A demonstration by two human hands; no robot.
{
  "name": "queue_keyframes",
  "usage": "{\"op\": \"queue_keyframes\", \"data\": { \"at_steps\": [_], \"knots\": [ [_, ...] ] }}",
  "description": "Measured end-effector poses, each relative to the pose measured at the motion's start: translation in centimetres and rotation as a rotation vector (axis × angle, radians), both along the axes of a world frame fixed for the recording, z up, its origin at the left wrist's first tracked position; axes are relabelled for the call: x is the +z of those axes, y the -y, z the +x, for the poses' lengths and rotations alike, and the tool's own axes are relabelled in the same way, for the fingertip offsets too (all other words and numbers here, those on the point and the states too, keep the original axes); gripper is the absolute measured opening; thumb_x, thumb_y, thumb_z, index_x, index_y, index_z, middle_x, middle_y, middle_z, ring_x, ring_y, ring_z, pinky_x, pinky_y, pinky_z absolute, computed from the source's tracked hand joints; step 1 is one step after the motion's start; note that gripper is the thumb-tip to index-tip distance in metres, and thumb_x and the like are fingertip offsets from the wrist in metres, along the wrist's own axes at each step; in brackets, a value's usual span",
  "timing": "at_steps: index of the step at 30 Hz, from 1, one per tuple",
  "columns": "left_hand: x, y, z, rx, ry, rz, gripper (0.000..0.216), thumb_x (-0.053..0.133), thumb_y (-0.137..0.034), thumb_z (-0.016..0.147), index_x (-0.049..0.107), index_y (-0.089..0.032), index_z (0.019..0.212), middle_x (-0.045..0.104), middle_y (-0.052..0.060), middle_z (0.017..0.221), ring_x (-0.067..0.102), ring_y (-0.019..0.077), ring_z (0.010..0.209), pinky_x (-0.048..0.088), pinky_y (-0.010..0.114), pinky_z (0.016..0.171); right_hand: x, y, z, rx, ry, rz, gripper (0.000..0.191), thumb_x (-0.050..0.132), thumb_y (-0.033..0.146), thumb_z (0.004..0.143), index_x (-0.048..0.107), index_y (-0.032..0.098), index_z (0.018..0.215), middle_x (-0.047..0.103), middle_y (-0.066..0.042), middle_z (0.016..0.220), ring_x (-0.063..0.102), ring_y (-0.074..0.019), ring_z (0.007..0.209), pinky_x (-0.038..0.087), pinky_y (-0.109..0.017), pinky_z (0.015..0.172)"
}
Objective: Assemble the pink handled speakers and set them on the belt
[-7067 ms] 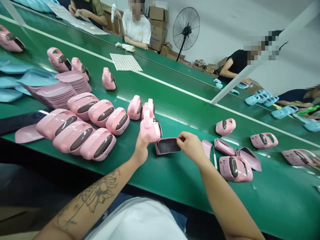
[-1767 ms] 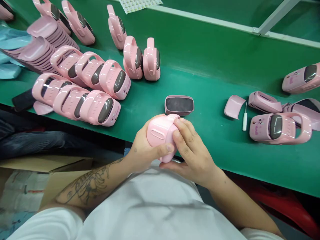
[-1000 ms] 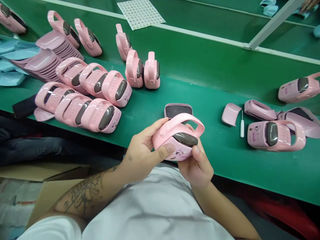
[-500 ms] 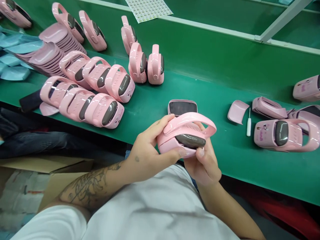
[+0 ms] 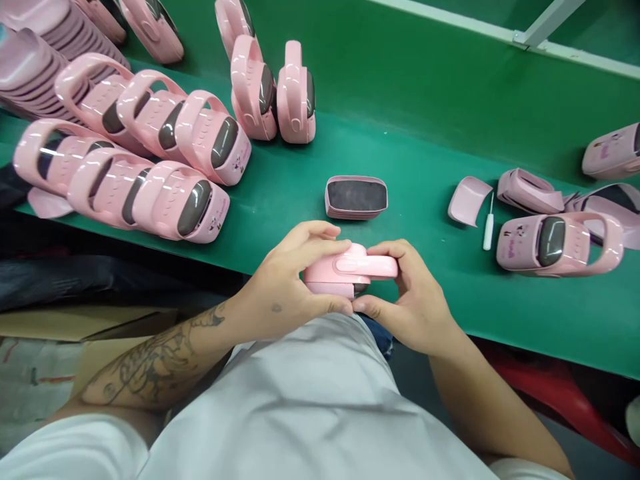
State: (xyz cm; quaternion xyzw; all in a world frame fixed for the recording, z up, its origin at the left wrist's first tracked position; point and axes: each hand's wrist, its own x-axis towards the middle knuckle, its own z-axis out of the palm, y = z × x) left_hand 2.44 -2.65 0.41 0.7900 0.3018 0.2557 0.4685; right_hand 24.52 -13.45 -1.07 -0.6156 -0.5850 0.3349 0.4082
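Observation:
Close to my body, a pink plastic housing with a loop handle (image 5: 326,272) is held between both hands, turned on its side. My left hand (image 5: 283,283) wraps its left end, thumb below and fingers on top. My right hand (image 5: 417,300) grips the handle side, its thumb at the lower edge near a dark window that is mostly hidden. Just beyond my hands lies a pink rounded frame with a dark face (image 5: 357,196) on the green bench (image 5: 415,177).
At left stand several finished-looking pink housings (image 5: 177,200), with stacked pink panels (image 5: 37,60) behind them. To the right are a curved pink panel (image 5: 469,200), a white-handled screwdriver (image 5: 489,232) and another handled housing (image 5: 525,243). An open carton (image 5: 95,327) sits below the bench at left.
The housing has been lowered toward my body and tipped, so its dark window is now mostly out of sight. My right hand has moved round to the handle side. The view has shifted too.

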Motion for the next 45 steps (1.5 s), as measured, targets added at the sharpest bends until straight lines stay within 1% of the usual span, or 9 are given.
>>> {"op": "queue_keyframes", "data": {
  "at_steps": [6, 12, 26, 30, 33, 36, 40, 43, 45],
  "knots": [
    [-1.7, 0.1, -0.4, -0.135, -0.040, 0.102, 0.077, 0.091, -0.050, 0.078, 0.065, -0.028, 0.148, 0.061, 0.014, 0.149, 0.062, 0.0354, 0.135, 0.054, 0.046, 0.114, -0.2, -0.2, -0.3, -0.054, 0.000, -0.138, 0.052, 0.098, 0.049, 0.069, 0.061, 0.026, 0.097, 0.061, 0.002, 0.089, 0.056, -0.0163, 0.076, 0.049, -0.029, 0.067],
    [-3.0, 1.5, 0.5, -0.073, 0.012, 0.250, 0.086, 0.092, -0.045, 0.077, 0.057, -0.024, 0.153, 0.052, 0.021, 0.155, 0.055, 0.0418, 0.142, 0.050, 0.057, 0.118, -0.5, 0.0, -0.8, -0.140, 0.034, -0.194, 0.062, 0.100, 0.055, 0.058, 0.055, 0.026, 0.088, 0.058, 0.005, 0.081, 0.048, -0.0137, 0.067, 0.039, -0.026, 0.056],
    [-2.9, 2.1, 1.6, -0.042, 0.052, 0.404, 0.058, 0.079, -0.023, 0.090, 0.059, -0.012, 0.143, 0.063, 0.023, 0.138, 0.065, 0.0327, 0.130, 0.058, 0.049, 0.110, -0.1, -0.5, -0.7, -0.081, 0.077, -0.276, 0.060, 0.094, 0.059, 0.064, 0.045, 0.025, 0.074, 0.051, 0.007, 0.069, 0.039, -0.0110, 0.061, 0.030, -0.024, 0.053],
    [-2.9, 1.7, 1.5, -0.036, 0.054, 0.390, 0.068, 0.080, -0.025, 0.089, 0.053, -0.017, 0.152, 0.065, 0.019, 0.139, 0.065, 0.0314, 0.130, 0.056, 0.048, 0.113, -0.1, -0.5, -0.6, -0.072, 0.075, -0.233, 0.055, 0.091, 0.055, 0.068, 0.046, 0.025, 0.076, 0.052, 0.006, 0.070, 0.041, -0.0109, 0.061, 0.031, -0.024, 0.054],
    [-3.6, 0.6, 0.6, -0.112, 0.069, 0.201, 0.095, 0.085, -0.033, 0.085, 0.037, -0.021, 0.165, 0.056, 0.020, 0.156, 0.056, 0.0357, 0.144, 0.049, 0.052, 0.122, -0.2, -0.4, -0.3, -0.085, 0.075, -0.212, 0.053, 0.090, 0.051, 0.069, 0.045, 0.025, 0.076, 0.052, 0.006, 0.071, 0.042, -0.0112, 0.062, 0.033, -0.025, 0.055],
    [-4.7, -0.5, -0.4, -0.192, 0.125, -0.198, 0.102, 0.087, -0.040, 0.083, 0.033, -0.026, 0.169, 0.043, 0.018, 0.170, 0.046, 0.0388, 0.155, 0.043, 0.055, 0.127, -0.3, -0.1, 0.1, -0.105, 0.076, -0.202, 0.050, 0.089, 0.048, 0.070, 0.045, 0.025, 0.077, 0.053, 0.006, 0.073, 0.043, -0.0116, 0.063, 0.034, -0.025, 0.056],
    [-5.8, -0.7, -0.4, -0.215, 0.241, -0.593, 0.095, 0.089, -0.045, 0.082, 0.044, -0.028, 0.164, 0.047, 0.016, 0.169, 0.051, 0.0396, 0.152, 0.047, 0.054, 0.123, -0.5, 0.4, 0.3, -0.110, 0.091, -0.207, 0.052, 0.088, 0.052, 0.071, 0.044, 0.025, 0.077, 0.052, 0.006, 0.073, 0.043, -0.0121, 0.062, 0.035, -0.026, 0.055],
    [-5.6, -0.2, 0.1, -0.158, 0.305, -0.718, 0.089, 0.094, -0.042, 0.077, 0.056, -0.024, 0.155, 0.056, 0.016, 0.161, 0.055, 0.0402, 0.148, 0.048, 0.055, 0.122, -0.1, 0.8, -0.1, -0.129, 0.146, -0.219, 0.049, 0.086, 0.057, 0.076, 0.049, 0.026, 0.086, 0.057, 0.003, 0.082, 0.050, -0.0147, 0.067, 0.042, -0.029, 0.057],
    [-5.3, 0.0, 0.4, -0.125, 0.304, -0.735, 0.087, 0.097, -0.039, 0.072, 0.062, -0.023, 0.150, 0.060, 0.015, 0.158, 0.055, 0.0403, 0.148, 0.046, 0.055, 0.124, 0.4, 0.9, -0.4, -0.130, 0.191, -0.195, 0.053, 0.083, 0.060, 0.080, 0.057, 0.025, 0.110, 0.063, -0.004, 0.105, 0.061, -0.0201, 0.082, 0.054, -0.034, 0.069]
  ]
}}
